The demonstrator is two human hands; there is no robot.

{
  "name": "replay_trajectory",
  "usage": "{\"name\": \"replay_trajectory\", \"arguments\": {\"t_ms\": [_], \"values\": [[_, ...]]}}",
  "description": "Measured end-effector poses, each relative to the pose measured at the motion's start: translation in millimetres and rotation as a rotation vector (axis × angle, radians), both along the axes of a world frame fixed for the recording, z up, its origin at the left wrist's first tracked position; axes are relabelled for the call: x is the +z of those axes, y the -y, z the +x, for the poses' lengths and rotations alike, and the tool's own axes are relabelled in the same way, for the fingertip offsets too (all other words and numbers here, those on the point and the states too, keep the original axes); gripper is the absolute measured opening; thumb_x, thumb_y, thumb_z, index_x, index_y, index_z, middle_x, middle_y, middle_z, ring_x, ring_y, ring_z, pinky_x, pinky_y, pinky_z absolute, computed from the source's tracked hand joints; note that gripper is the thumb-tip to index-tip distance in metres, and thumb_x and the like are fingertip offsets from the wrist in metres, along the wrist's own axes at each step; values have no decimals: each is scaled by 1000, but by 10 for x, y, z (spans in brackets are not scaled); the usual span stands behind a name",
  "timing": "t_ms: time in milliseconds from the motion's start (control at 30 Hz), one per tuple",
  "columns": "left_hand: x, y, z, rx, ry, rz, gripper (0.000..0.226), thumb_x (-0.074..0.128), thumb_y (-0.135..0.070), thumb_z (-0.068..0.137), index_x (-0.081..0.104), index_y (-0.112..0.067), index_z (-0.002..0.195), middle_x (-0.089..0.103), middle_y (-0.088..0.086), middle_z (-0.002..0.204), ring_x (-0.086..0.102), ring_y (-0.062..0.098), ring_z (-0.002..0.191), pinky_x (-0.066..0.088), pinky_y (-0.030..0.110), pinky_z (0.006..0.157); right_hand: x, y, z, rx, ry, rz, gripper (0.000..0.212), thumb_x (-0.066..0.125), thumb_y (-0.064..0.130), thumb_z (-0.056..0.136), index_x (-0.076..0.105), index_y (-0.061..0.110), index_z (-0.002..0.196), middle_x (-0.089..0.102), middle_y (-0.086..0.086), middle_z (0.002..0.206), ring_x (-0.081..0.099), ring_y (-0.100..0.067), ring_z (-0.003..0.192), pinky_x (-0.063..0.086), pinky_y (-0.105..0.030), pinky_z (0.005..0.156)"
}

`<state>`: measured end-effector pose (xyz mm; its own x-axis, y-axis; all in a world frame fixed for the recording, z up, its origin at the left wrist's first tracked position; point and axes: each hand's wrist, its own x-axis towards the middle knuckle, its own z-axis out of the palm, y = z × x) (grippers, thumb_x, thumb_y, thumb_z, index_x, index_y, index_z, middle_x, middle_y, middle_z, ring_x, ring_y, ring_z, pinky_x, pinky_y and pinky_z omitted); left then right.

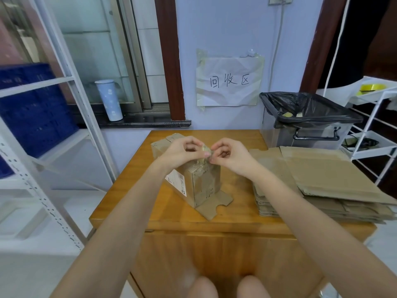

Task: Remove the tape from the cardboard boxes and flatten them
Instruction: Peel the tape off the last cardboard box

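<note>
Both hands, left [184, 152] and right [229, 154], pinch clear tape [206, 151] above a box [199, 181] on the tabletop [133, 190], apparently balling it for discarding.

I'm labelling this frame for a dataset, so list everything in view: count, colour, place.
cardboard box: one, brown, upright at table centre
tape: one clear strip, pinched above the box
flattened cardboard stack: one pile, brown, table's right side
table: one, orange-brown wood, centre
bin: one, black liner, behind the stack
paper sign: one, white, taped to wall
tumbler: one, pale blue, window ledge
crate: one, blue, left shelving
tape roll: one, yellow, right rack
left hand: pinches the tape
right hand: pinches the tape
</note>
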<state>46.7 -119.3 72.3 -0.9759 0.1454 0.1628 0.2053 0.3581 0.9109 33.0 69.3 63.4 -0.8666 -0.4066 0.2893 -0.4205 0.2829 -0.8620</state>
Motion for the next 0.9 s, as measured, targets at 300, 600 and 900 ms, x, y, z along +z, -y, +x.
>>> {"name": "replay_trajectory", "arguments": {"t_ms": [300,600,900], "values": [[28,25,-2,-5,-6,29,24,79,-12,75,72,-14,98,69,0,83,65,4,76,50,16,72,-18,8,3,-25,-69,-61,22,76,3,78,63,14,92,66,1,77,59,-5,68,47,-11,68],[32,36,2,-24,23,57,15,74,-11,80,69,-15,93,73,-5,77,68,6,78,50,18,80,-45,124,3,-91,-121,-86,22,75,5,80,58,16,86,63,5,77,58,-6,69,47,-11,64],[22,36,3,-29,19,97,15,65,-5,86,73,-16,89,74,-5,82,68,6,80,52,16,76,-77,123,-60,-89,-238,152,37,67,18,88,57,19,124,43,0,119,51,-13,100,46,-18,84]]}}
